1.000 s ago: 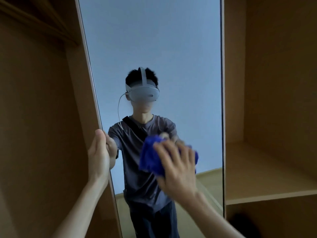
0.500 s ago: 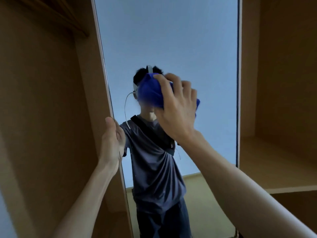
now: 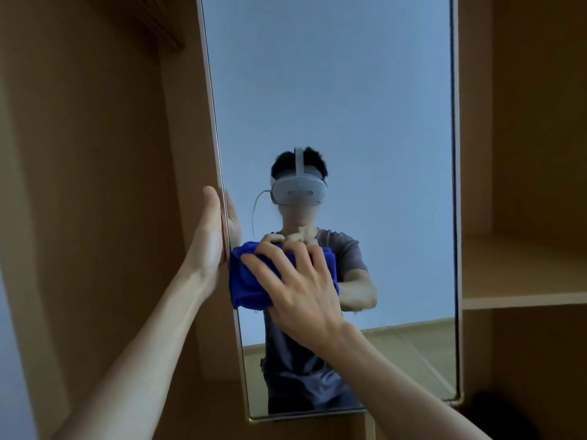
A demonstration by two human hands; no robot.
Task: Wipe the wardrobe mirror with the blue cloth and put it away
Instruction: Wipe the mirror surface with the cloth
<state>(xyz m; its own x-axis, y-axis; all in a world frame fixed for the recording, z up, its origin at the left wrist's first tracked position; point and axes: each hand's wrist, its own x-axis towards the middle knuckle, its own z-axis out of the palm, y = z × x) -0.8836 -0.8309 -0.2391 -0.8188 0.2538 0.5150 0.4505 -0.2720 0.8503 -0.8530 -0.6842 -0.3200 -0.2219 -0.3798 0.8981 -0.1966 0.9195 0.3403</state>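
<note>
Mirror (image 3: 333, 90) wiped with blue cloth (image 3: 247, 281) under right hand (image 3: 301, 290).

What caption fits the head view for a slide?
Right hand presses the blue cloth on the wardrobe mirror while left hand grips its edge.

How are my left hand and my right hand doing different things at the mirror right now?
The left hand grips the left edge of the mirror, while the right hand lies on the glass face. The left hand holds no cloth; the right hand presses the bunched blue cloth against the mirror with spread, bent fingers. Both are bare and touch the mirror at about the same height.
</note>
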